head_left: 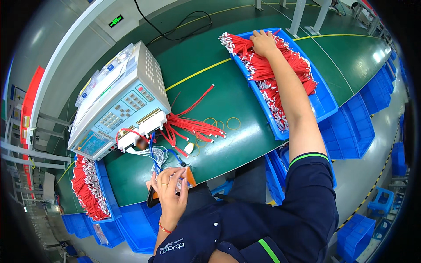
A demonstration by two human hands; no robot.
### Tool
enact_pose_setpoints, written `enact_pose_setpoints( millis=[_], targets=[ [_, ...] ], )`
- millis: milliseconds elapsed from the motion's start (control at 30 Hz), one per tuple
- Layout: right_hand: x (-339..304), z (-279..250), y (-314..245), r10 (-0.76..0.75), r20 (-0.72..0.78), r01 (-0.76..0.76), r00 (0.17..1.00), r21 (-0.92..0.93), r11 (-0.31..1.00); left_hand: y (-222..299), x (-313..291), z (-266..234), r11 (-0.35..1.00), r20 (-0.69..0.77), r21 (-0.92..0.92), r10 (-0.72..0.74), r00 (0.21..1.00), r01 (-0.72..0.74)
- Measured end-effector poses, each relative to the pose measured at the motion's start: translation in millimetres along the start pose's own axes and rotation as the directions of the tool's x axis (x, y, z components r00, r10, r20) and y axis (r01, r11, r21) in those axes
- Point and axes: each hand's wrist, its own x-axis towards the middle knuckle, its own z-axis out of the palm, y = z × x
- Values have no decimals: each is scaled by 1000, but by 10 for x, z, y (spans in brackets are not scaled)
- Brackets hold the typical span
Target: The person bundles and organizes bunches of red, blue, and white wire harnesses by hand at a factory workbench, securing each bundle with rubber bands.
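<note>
My right hand (263, 42) reaches far out and lies on a heap of red wire harnesses (280, 72) in a blue tray (323, 104), fingers curled into the wires. My left hand (170, 191) rests near the table's front edge, fingers around a small orange fixture (190, 177) with white and blue leads (157, 154) running to a grey test instrument (118, 103). A loose bunch of red wires (193, 127) lies beside the instrument's white connector blocks (151, 123).
Green table mat (210, 87) with a yellow line. Yellow rubber bands (232, 123) lie near the loose wires. A second blue tray of red harnesses (87, 188) sits at the left. Several empty blue bins (351, 127) stand below on the right. A black cable (180, 26) runs at the back.
</note>
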Motion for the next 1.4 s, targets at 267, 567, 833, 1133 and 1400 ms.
enact_pose_setpoints(
  millis=[267, 567, 833, 1133, 1400],
  targets=[
    [-445, -915, 634, -137, -244, 240, 960, 465, 852, 29, 1, -97, 997, -79, -59, 40, 996, -45],
    [-1824, -2086, 384, 100, -126, 117, 987, 989, 88, 276, 183, 37, 852, 26, -494, 213, 977, -173],
    [-2847, -1943, -1215, 112, 71, -18, 991, 909, -416, 772, 834, 697, 259, 250, -950, 296, 922, 174],
    [-3334, -1871, -1339, 214, 71, -79, 974, 996, 28, 683, 548, 676, 41, 643, -749, 289, 709, 662],
    [-3462, -1997, -1608, 90, -204, 134, 975, 857, 497, 688, 373, 658, 73, 626, -772, 259, 736, 631]
  ],
)
